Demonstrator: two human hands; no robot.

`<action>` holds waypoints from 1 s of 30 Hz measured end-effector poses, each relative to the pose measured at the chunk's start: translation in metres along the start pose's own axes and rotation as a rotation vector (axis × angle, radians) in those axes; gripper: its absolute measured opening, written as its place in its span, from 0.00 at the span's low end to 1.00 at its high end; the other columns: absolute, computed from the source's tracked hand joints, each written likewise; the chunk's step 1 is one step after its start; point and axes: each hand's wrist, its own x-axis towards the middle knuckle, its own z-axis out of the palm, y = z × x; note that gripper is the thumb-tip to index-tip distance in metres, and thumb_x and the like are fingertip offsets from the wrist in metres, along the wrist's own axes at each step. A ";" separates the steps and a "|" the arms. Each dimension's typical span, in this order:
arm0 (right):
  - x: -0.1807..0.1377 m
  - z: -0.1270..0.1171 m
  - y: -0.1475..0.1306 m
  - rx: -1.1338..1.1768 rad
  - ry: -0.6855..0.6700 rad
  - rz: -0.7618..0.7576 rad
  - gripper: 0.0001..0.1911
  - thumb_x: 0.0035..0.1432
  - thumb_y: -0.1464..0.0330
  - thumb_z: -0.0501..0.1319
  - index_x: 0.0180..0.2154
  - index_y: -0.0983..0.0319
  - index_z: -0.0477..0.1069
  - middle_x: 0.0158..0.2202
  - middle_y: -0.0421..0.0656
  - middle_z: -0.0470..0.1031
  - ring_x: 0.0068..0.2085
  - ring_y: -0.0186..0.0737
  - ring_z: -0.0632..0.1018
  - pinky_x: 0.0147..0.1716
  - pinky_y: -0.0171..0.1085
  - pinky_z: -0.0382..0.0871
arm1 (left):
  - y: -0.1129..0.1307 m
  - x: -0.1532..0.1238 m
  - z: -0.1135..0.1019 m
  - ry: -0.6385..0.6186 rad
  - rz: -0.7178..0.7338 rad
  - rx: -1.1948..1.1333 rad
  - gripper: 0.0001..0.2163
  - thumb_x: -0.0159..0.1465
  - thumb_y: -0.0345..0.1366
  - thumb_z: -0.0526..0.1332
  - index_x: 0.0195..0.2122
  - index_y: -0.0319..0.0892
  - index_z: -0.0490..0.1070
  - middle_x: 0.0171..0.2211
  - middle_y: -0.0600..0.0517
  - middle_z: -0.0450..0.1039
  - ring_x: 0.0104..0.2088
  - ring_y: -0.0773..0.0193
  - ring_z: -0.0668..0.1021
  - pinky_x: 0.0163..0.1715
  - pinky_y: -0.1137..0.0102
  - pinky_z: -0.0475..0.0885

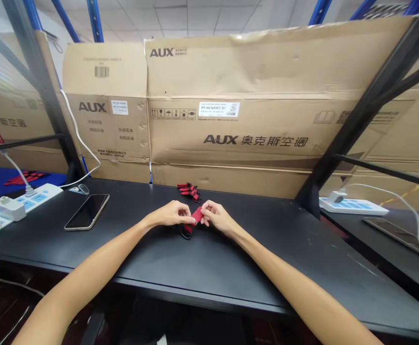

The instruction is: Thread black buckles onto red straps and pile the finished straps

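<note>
Just above the black table, a red strap with a black buckle or clip hanging at its lower left is stretched between my hands. My left hand is closed, pinching the strap near the buckle end. At the strap's upper right end, my right hand is closed on it between thumb and fingers. Behind my hands lies a small bunch of similar red and black straps with dark clips. Part of the held strap is hidden by my fingers.
A smartphone lies left on the black table. Beyond it are a power strip with white cables and a small clear object. Cardboard panels stand along the back. A metal frame post rises at right.
</note>
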 end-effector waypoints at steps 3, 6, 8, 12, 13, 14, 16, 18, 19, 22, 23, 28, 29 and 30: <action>0.001 0.005 0.002 -0.043 -0.001 -0.025 0.16 0.54 0.55 0.59 0.32 0.61 0.62 0.20 0.37 0.70 0.19 0.32 0.69 0.20 0.33 0.63 | 0.000 0.000 0.002 -0.142 -0.042 -0.119 0.20 0.54 0.52 0.62 0.31 0.37 0.73 0.23 0.52 0.72 0.21 0.71 0.70 0.22 0.75 0.63; 0.003 0.007 0.006 -0.122 0.038 -0.066 0.17 0.54 0.54 0.58 0.35 0.61 0.64 0.24 0.38 0.72 0.20 0.32 0.71 0.22 0.34 0.66 | -0.008 0.004 0.007 -0.199 -0.084 -0.224 0.20 0.52 0.52 0.64 0.31 0.36 0.73 0.21 0.52 0.72 0.20 0.70 0.71 0.22 0.74 0.65; 0.004 0.005 0.009 -0.238 0.120 -0.106 0.17 0.55 0.54 0.57 0.37 0.61 0.65 0.31 0.42 0.74 0.27 0.35 0.74 0.28 0.37 0.69 | -0.018 0.009 0.011 -0.095 -0.114 -0.300 0.21 0.52 0.52 0.64 0.32 0.35 0.73 0.22 0.49 0.73 0.21 0.68 0.74 0.25 0.72 0.69; 0.004 -0.007 0.016 -0.640 0.227 -0.133 0.20 0.56 0.53 0.55 0.42 0.61 0.68 0.43 0.48 0.74 0.42 0.44 0.75 0.41 0.43 0.68 | -0.041 0.019 0.016 0.259 -0.146 -0.399 0.25 0.57 0.55 0.59 0.40 0.33 0.71 0.34 0.43 0.76 0.34 0.60 0.79 0.38 0.66 0.73; 0.004 -0.011 0.017 -0.741 0.217 -0.120 0.22 0.56 0.52 0.54 0.43 0.61 0.68 0.45 0.49 0.73 0.45 0.46 0.74 0.44 0.44 0.67 | -0.046 0.020 0.015 0.291 -0.128 -0.363 0.26 0.57 0.55 0.58 0.43 0.34 0.70 0.39 0.42 0.76 0.39 0.59 0.78 0.42 0.65 0.72; 0.003 -0.015 0.017 -0.833 0.205 -0.099 0.24 0.56 0.50 0.53 0.45 0.61 0.68 0.46 0.50 0.73 0.47 0.47 0.73 0.46 0.46 0.65 | -0.050 0.020 0.014 0.313 -0.110 -0.280 0.27 0.57 0.55 0.58 0.47 0.35 0.69 0.44 0.41 0.74 0.43 0.58 0.77 0.45 0.64 0.71; 0.001 -0.022 0.018 -0.981 0.165 -0.047 0.29 0.56 0.47 0.52 0.49 0.61 0.67 0.50 0.51 0.71 0.52 0.51 0.69 0.51 0.48 0.61 | -0.055 0.018 0.008 0.305 -0.079 -0.016 0.31 0.54 0.55 0.61 0.52 0.38 0.66 0.51 0.42 0.69 0.50 0.55 0.73 0.51 0.62 0.67; -0.001 -0.026 0.018 -1.077 0.116 0.010 0.36 0.54 0.43 0.50 0.53 0.62 0.65 0.55 0.51 0.66 0.58 0.52 0.64 0.56 0.49 0.55 | -0.058 0.014 0.002 0.268 -0.050 0.255 0.34 0.52 0.57 0.61 0.55 0.39 0.65 0.55 0.42 0.65 0.56 0.51 0.67 0.56 0.60 0.61; -0.001 -0.027 0.018 -1.107 0.088 0.038 0.39 0.53 0.41 0.49 0.55 0.63 0.63 0.58 0.52 0.63 0.60 0.53 0.60 0.58 0.49 0.52 | -0.058 0.012 0.001 0.245 -0.044 0.361 0.35 0.53 0.58 0.59 0.56 0.39 0.64 0.57 0.42 0.63 0.58 0.50 0.64 0.58 0.59 0.58; -0.003 -0.027 0.016 -1.153 0.002 0.114 0.48 0.50 0.37 0.46 0.61 0.64 0.56 0.64 0.51 0.52 0.65 0.52 0.50 0.61 0.48 0.42 | -0.059 0.009 0.000 0.174 -0.058 0.543 0.38 0.55 0.62 0.52 0.59 0.39 0.59 0.61 0.43 0.56 0.62 0.50 0.58 0.61 0.60 0.51; -0.003 -0.027 0.015 -1.160 -0.027 0.132 0.49 0.50 0.37 0.44 0.62 0.64 0.53 0.65 0.50 0.49 0.65 0.51 0.47 0.62 0.48 0.39 | -0.059 0.009 0.001 0.154 -0.063 0.575 0.39 0.56 0.63 0.50 0.61 0.40 0.57 0.62 0.43 0.53 0.62 0.51 0.57 0.61 0.60 0.49; -0.006 -0.025 0.011 -1.173 -0.097 0.173 0.51 0.49 0.36 0.40 0.64 0.63 0.47 0.67 0.48 0.43 0.66 0.49 0.41 0.63 0.47 0.33 | -0.060 0.008 0.006 0.063 -0.073 0.671 0.42 0.57 0.64 0.44 0.65 0.40 0.45 0.65 0.45 0.44 0.65 0.53 0.49 0.63 0.60 0.41; -0.006 -0.025 0.010 -1.176 -0.103 0.175 0.52 0.49 0.36 0.40 0.64 0.63 0.46 0.67 0.49 0.42 0.66 0.49 0.41 0.63 0.47 0.33 | -0.059 0.008 0.007 0.048 -0.081 0.686 0.42 0.57 0.64 0.44 0.65 0.39 0.44 0.65 0.45 0.42 0.65 0.53 0.47 0.63 0.60 0.40; -0.007 -0.025 0.010 -1.179 -0.110 0.177 0.52 0.49 0.36 0.39 0.65 0.63 0.45 0.67 0.49 0.41 0.66 0.49 0.40 0.63 0.46 0.32 | -0.059 0.008 0.007 0.035 -0.090 0.698 0.43 0.57 0.64 0.43 0.66 0.39 0.42 0.66 0.45 0.41 0.65 0.53 0.46 0.63 0.60 0.39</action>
